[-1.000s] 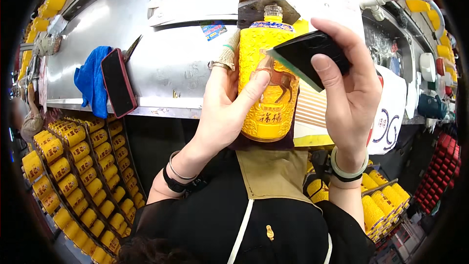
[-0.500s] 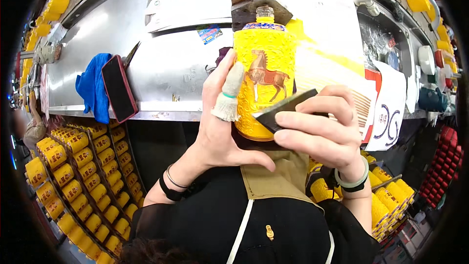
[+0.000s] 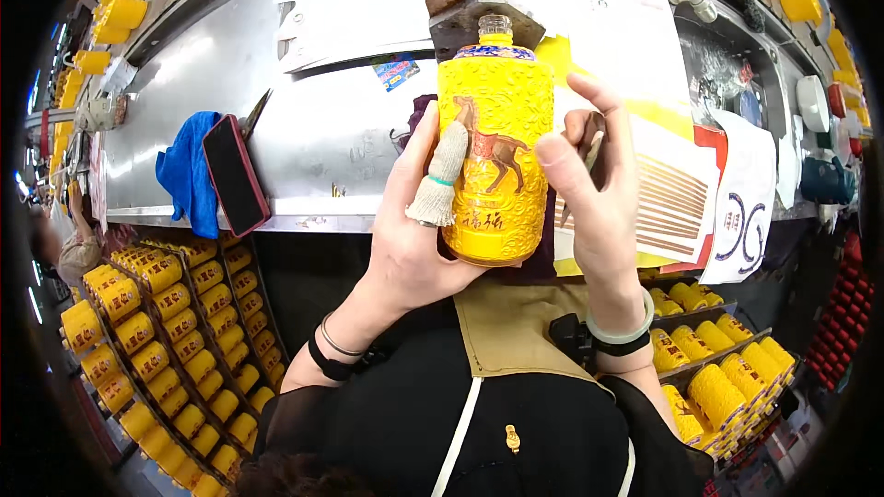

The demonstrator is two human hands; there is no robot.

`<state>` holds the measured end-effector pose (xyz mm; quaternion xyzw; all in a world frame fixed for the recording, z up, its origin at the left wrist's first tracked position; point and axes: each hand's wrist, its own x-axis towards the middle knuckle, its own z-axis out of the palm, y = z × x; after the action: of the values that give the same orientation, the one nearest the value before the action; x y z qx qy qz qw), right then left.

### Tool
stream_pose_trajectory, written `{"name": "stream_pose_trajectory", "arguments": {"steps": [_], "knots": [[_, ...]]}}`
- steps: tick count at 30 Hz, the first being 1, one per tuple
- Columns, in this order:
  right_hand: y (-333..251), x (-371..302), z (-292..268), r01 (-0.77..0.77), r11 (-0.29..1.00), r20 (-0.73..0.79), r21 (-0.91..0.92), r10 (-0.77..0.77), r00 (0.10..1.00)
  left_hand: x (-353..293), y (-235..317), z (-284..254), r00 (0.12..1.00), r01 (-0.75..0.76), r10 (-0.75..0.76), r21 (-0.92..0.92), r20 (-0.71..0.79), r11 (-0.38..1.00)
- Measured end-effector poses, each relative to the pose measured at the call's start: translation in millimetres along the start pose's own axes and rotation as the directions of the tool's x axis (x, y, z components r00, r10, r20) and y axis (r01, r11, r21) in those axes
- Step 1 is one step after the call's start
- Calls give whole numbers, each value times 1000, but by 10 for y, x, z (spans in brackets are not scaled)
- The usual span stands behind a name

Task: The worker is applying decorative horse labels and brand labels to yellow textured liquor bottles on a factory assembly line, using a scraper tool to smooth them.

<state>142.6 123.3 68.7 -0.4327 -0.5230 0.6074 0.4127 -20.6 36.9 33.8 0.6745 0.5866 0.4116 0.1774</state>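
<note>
Left hand (image 3: pixel 410 244) curled round the lower left side of the yellow bottle (image 3: pixel 516 225), its cloth-sleeved finger over the edge of the horse picture (image 3: pixel 502 161); right hand (image 3: pixel 603 198) half curled by the opposite side, what it holds, if anything, cannot be made out. Bottle at the near edge of the surface (image 3: pixel 313 143), picture up, neck toward the metal block (image 3: pixel 449 26). Judgement: round body could roll; brace with left palm, keep finger pressure light and even across the picture. Striped sheet (image 3: pixel 677 213) to the right; phone (image 3: pixel 235 175) and blue cloth (image 3: pixel 187 170) well apart at left.
</note>
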Motion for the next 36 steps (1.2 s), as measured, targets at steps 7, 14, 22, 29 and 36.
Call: {"name": "stream_pose_trajectory", "arguments": {"steps": [7, 14, 22, 29, 36], "knots": [[164, 30, 65, -22, 1000, 20, -12, 22, 1000, -18, -67, 39, 1000, -23, 22, -47, -5, 999], [140, 53, -116, -196, 939, 26, 284, 197, 980, 95, 83, -34, 998, -66, 67, 189, 1, 980], [174, 56, -113, -135, 969, 27, 207, 132, 991, 160, 214, -68, 997, -68, 56, 295, 49, 953], [130, 75, -56, -78, 984, 71, 162, 67, 995, 138, 225, -40, 998, -65, 59, 316, 28, 946], [139, 74, -51, -89, 991, 57, 104, 83, 995, 133, 218, -36, 997, -71, 64, 316, 30, 946]]}}
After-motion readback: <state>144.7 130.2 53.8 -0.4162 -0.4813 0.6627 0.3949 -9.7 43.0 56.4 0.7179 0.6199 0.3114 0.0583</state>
